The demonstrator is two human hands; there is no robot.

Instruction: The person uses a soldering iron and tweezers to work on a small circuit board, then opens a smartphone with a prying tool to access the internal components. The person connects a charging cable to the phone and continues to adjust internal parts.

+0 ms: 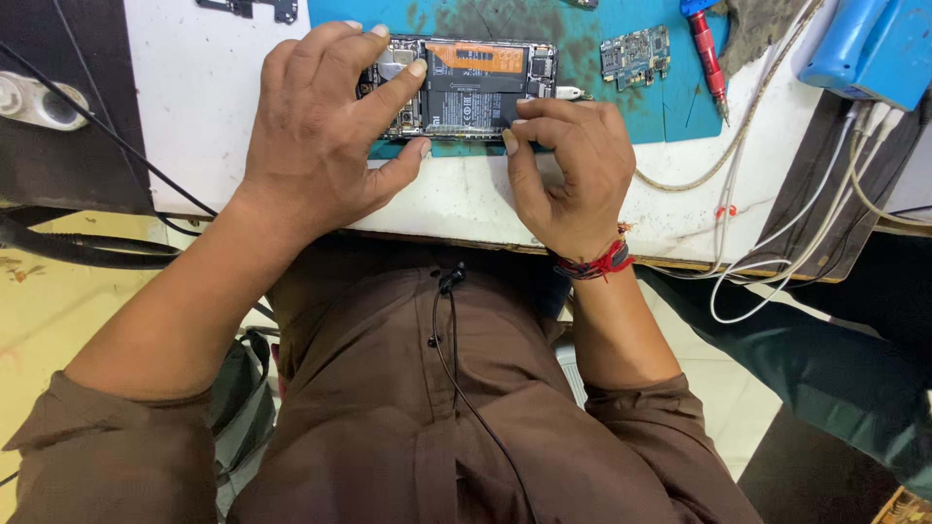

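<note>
Phone (473, 87), back cover off, lay flat on teal mat (573, 58) at top centre, black battery and orange strip showing. White worktop (194, 107) underneath, scuffed and stained along its near edge. Far left: white socket block (34, 100) on a dark panel, black cable (107, 136) running down across it. Pale yellowish floor lower left. Brown shirt filled the lower middle, thin black cord (456, 369) hanging down its front.

Left hand (325, 136) sat arched over the phone's left end: fingers curled over the top edge, index finger stretched flat across the internals, thumb pressed against the near edge. Clamped it, plainly. Right hand (568, 170) came in from below at the phone's lower right corner, fingers bunched tight, thumb and index tip pinched together at the battery's edge; could not tell what, if anything, was between them. Red thread band (597, 262) round that wrist.

Further right on the mat: loose circuit board (636, 53), then red screwdriver (709, 53) lying tip-down. White cables (777, 243) looped off the table edge, blue device (874, 44) in the top right corner.
</note>
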